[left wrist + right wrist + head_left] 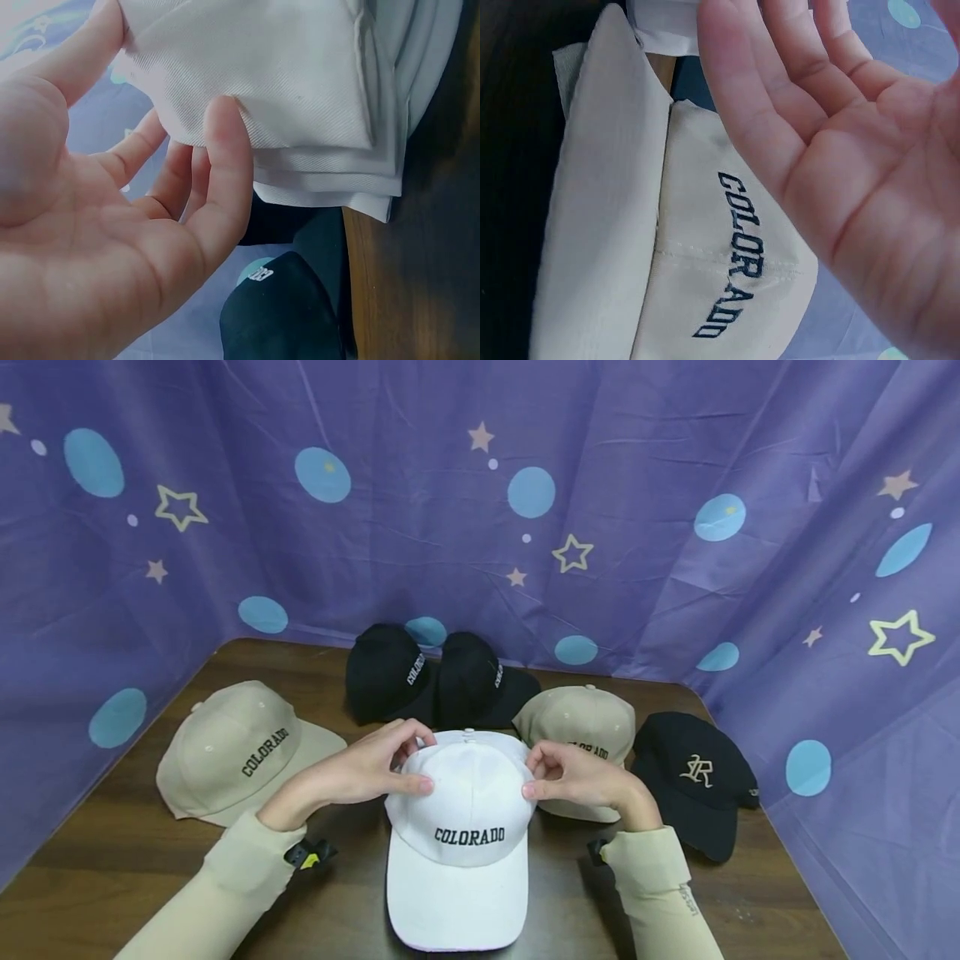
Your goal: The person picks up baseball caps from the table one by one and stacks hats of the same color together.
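A white cap point(468, 893) lettered COLORADO stands at the front middle of the table, brim towards me. Behind its crown, more white rims show, and the left wrist view shows several layered white edges point(330, 184), so white caps appear nested. My left hand point(367, 766) pinches the crown's left side, thumb in front and fingers behind. On the crown's right side my right hand point(581, 774) pinches the fabric the same way. The right wrist view shows the right palm point(885, 187), with its fingertips partly out of frame.
Beige COLORADO caps stand at left point(232, 747) and behind my right hand point(600, 714). Two black caps point(382, 672) sit at the back, one beside the other. A black cap with a gold emblem point(693, 777) lies at right. Purple curtain point(450, 527) surrounds the wooden table point(97, 860).
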A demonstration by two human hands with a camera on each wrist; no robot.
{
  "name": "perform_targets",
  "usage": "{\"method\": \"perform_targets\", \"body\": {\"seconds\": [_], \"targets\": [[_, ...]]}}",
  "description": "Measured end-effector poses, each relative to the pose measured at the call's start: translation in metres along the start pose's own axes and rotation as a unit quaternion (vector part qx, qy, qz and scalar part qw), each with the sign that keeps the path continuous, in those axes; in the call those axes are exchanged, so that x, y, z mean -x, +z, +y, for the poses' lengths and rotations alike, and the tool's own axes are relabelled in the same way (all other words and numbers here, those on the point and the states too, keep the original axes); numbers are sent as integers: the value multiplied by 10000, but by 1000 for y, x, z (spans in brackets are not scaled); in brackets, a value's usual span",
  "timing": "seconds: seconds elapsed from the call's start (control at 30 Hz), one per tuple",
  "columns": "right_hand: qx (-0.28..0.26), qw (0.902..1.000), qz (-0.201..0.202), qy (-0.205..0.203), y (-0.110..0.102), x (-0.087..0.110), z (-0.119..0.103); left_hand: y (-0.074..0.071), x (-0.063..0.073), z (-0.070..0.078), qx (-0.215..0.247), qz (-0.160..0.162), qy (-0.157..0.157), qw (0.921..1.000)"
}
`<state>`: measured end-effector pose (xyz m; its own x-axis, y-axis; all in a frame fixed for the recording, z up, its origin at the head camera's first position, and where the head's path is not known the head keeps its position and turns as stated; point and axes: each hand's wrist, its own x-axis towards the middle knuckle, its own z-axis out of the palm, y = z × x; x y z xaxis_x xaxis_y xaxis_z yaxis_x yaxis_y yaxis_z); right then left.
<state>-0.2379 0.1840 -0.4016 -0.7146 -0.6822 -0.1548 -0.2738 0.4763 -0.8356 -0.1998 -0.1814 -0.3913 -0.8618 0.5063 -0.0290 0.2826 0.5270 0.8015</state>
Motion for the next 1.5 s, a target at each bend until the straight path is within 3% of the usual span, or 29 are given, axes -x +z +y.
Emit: {"method": "perform_targets", "body": {"seconds": [0.3, 0.8, 1.07, 1.5], "targets": [[232, 9983, 533, -76, 4, -4, -2, 3, -4, -2, 53, 519, -47, 9986], [189, 9957, 901, 57, -1, -5, 5, 18, -13, -8, 35, 1119, -166, 9936], [171, 9949, 977, 152, -4, -3, 6, 24, -16, -12, 12, 1276, -143, 9917], [600, 9918, 1127, -90, -7, -1, 4, 22, -16, -11, -315, 1411, 62, 9895]]}}
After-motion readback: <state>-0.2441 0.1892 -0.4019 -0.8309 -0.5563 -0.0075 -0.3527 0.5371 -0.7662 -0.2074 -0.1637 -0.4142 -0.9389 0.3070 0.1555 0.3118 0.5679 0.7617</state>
